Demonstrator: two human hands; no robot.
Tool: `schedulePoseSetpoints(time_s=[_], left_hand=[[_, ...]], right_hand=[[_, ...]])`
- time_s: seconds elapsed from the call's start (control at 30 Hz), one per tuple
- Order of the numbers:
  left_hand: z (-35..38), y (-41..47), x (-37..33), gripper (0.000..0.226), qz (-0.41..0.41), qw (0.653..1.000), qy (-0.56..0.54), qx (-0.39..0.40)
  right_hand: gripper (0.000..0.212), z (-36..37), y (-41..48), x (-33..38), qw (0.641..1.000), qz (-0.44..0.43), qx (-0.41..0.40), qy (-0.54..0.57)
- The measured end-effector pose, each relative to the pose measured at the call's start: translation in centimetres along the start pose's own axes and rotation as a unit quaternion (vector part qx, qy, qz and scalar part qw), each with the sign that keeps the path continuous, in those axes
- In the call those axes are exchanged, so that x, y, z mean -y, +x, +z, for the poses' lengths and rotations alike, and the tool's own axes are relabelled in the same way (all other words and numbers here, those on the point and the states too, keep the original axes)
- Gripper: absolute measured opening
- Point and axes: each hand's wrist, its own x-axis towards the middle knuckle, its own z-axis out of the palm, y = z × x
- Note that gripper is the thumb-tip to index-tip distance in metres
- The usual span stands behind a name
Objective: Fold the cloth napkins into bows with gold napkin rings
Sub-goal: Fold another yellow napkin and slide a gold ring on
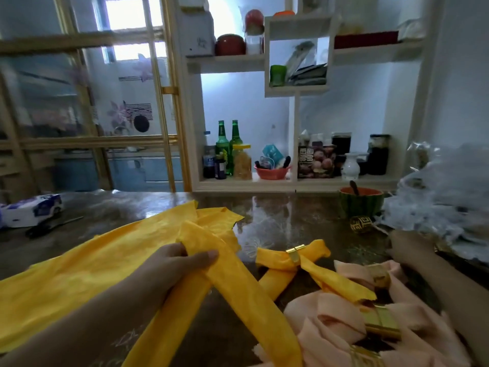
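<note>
No writing is readable. The box (pixel 316 161) on the shelf (pixel 291 185) beyond both hands has big white characters, too blurred. The tissue pack (pixel 31 210) far left of the left hand has blue print, also unreadable.

Left hand (pixel 182 263) pinches the folded yellow strip (pixel 238 284) where its two ends cross, fingers curled round it. The strip lies over a flat yellow cloth (pixel 79 266) spread under and to the left of that hand.

Right hand (pixel 404 247) is blurred, low over the counter (pixel 277 215) at its right side. Can't tell if its fingers are apart or closed.

Between the hands lies a finished yellow bow (pixel 277 260) with a gold ring (pixel 295 254) round its middle. On the near side of the right hand are pink napkins (pixel 330 313) with gold bands (pixel 381 323), touching the bow's tail. A loose patterned ring (pixel 361 224) sits just beyond the right hand, beside a watermelon bowl (pixel 361 203).

Plastic bags (pixel 444 197) crowd the counter right of the bowl. A dark tool (pixel 50 226) lies beside the tissue pack. Green bottles (pixel 229 144) stand on the shelf. Bare counter shows beyond the bow, up to the shelf edge.
</note>
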Motion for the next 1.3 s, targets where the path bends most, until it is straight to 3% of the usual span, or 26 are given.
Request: schedulePoseSetpoints(time_s=[0.17, 0.3, 0.43, 0.5, 0.57, 0.63, 0.7, 0.77, 0.83, 0.9, 0.93, 1.0, 1.17, 1.3], left_hand=[[-3.6, -1.5, 0.0, 0.084, -0.016, 0.999, 0.000, -0.034], [-6.9, -4.2, -0.5, 0.054, -0.017, 0.999, 0.023, -0.044], [-13.2, -8.5, 0.1, 0.055, 0.010, 0.995, 0.043, -0.092], [-15.7, -9.8, 1.7, 0.058, -0.006, 0.993, 0.018, -0.119], [-16.8, -11.3, 4.9, 0.036, -0.050, 0.988, 0.005, -0.145], [-16.8, -12.1, 8.5, 0.031, -0.083, 0.973, 0.107, -0.185], [-17.4, -12.3, 11.1, 0.065, -0.078, 0.934, 0.264, -0.227], [-18.0, -13.0, 11.3, 0.096, -0.072, 0.856, 0.433, -0.274], [-16.5, -13.5, 10.5, 0.104, 0.042, 0.772, 0.560, -0.298], [-15.9, -14.3, 10.9, 0.097, 0.185, 0.722, 0.623, -0.240], [-15.7, -14.4, 11.3, 0.084, 0.213, 0.742, 0.612, -0.175], [-15.2, -14.7, 11.5, 0.065, 0.156, 0.797, 0.583, -0.028], [-15.8, -13.4, 12.0, 0.061, 0.128, 0.830, 0.541, 0.038], [-15.5, -12.3, 9.9, 0.066, 0.012, 0.863, 0.492, 0.112]], right_hand=[[0.022, -3.3, -2.1, 1.5, 0.990, -0.057, -0.069, 0.105], [0.024, -8.0, -5.8, 5.3, 0.960, -0.169, -0.092, 0.201], [0.021, -11.7, -13.5, 11.8, 0.900, -0.297, -0.097, 0.303], [0.021, -12.8, -17.4, 14.9, 0.880, -0.347, -0.104, 0.307], [0.020, -13.6, -21.4, 18.3, 0.857, -0.408, -0.100, 0.297], [0.020, -14.0, -25.5, 21.3, 0.834, -0.463, -0.066, 0.293], [0.021, -13.8, -29.9, 24.5, 0.804, -0.512, -0.035, 0.299], [0.021, -13.6, -33.7, 27.9, 0.779, -0.541, -0.016, 0.317], [0.023, -12.8, -35.7, 29.2, 0.771, -0.538, -0.005, 0.341], [0.023, -11.5, -37.5, 30.6, 0.773, -0.507, -0.013, 0.381], [0.025, -10.8, -38.0, 30.7, 0.774, -0.481, -0.014, 0.413], [0.034, -9.4, -38.6, 30.4, 0.783, -0.447, -0.004, 0.433], [0.030, -8.8, -38.4, 29.9, 0.790, -0.396, 0.033, 0.467], [0.031, -8.6, -37.3, 29.9, 0.779, -0.340, 0.066, 0.523]])
